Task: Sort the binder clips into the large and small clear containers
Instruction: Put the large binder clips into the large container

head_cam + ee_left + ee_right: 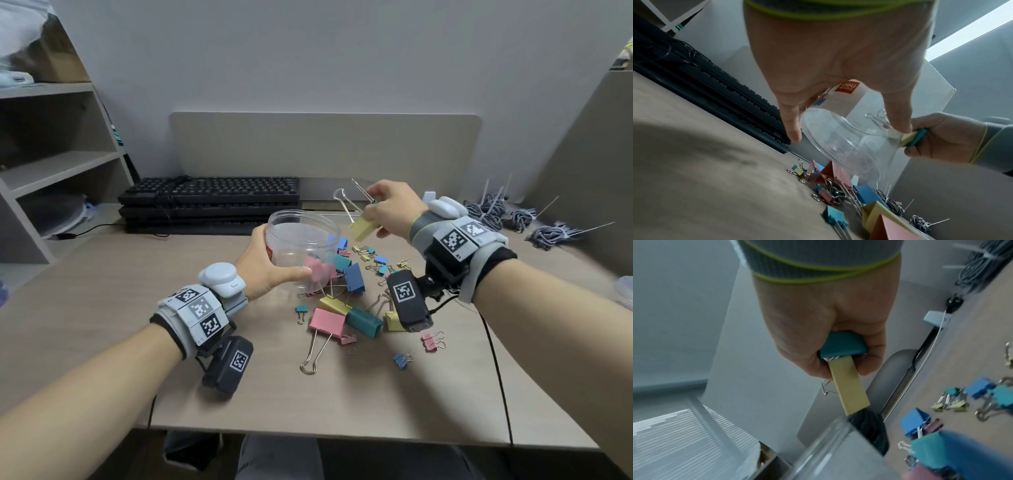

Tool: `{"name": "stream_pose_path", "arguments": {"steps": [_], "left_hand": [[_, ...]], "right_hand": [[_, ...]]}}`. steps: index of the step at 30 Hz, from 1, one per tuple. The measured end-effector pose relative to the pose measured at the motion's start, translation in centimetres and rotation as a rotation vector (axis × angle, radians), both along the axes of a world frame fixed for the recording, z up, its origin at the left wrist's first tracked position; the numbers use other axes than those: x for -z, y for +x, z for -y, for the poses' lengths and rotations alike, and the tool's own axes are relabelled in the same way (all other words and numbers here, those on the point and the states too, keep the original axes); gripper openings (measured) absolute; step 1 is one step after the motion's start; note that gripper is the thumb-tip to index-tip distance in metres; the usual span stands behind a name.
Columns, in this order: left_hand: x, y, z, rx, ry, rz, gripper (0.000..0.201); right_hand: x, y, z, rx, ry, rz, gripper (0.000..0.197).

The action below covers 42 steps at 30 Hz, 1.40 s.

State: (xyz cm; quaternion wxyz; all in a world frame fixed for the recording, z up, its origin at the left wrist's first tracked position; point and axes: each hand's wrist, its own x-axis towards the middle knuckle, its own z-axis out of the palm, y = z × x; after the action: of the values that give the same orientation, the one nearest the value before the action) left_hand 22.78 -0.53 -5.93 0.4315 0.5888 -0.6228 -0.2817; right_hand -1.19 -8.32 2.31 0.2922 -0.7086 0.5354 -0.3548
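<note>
My left hand grips the large clear container, lifted off the desk and tilted, with thumb and fingers round its wall. My right hand is just right of the container's rim and holds two large binder clips together. One is yellow; the other is teal. Their wire handles stick up to the left. A heap of large and small coloured binder clips lies on the desk below both hands. No small container is in view.
Stacked black keyboards lie behind the container against the grey divider. Bundles of grey cables with zip ties sit at the far right. A shelf unit stands at the left. The desk's front edge runs below my wrists.
</note>
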Motion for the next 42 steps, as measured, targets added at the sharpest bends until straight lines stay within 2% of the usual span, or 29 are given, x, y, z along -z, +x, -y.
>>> {"name": "stream_pose_path", "arguments": {"steps": [4,9,14,19,22,29,33,37,42], "left_hand": [[-0.1,-0.3,-0.6,0.02,0.002,-0.034,0.125],[-0.3,-0.8,-0.9,0.056,-0.018,-0.026,0.128],[-0.1,-1.2,-0.7,0.095,-0.01,-0.002,0.121],[-0.1,-0.9,-0.8,0.104,-0.006,-0.001,0.121],[-0.2,-0.6,-0.8,0.126,-0.008,0.003,0.116],[-0.1,-0.1,-1.0,0.11,0.022,0.031,0.121],[0.0,0.1,-1.3,0.118,0.053,0.07,0.12],[0.0,0.3,-1.5,0.12,0.068,0.124,0.116],[0.0,0.3,-1.8,0.131,0.093,0.168,0.119]], "right_hand": [[-1.2,1.3,-1.6,-0.066,0.016,0.105,0.033],[-1.8,2.3,-2.5,-0.121,-0.026,0.082,0.028],[-1.5,3.5,-2.7,-0.173,-0.068,-0.124,0.033],[-0.9,5.1,-2.9,-0.225,-0.171,-0.511,0.042],[-0.6,5.9,-3.0,-0.236,-0.212,-0.633,0.045],[-0.5,6.2,-3.3,-0.251,-0.25,-0.571,0.04],[-0.6,5.5,-3.5,-0.246,-0.24,-0.531,0.02],[-0.8,5.2,-3.8,-0.271,-0.235,-0.567,0.002],[-0.5,5.6,-4.4,-0.306,-0.212,-0.581,0.014]]}}
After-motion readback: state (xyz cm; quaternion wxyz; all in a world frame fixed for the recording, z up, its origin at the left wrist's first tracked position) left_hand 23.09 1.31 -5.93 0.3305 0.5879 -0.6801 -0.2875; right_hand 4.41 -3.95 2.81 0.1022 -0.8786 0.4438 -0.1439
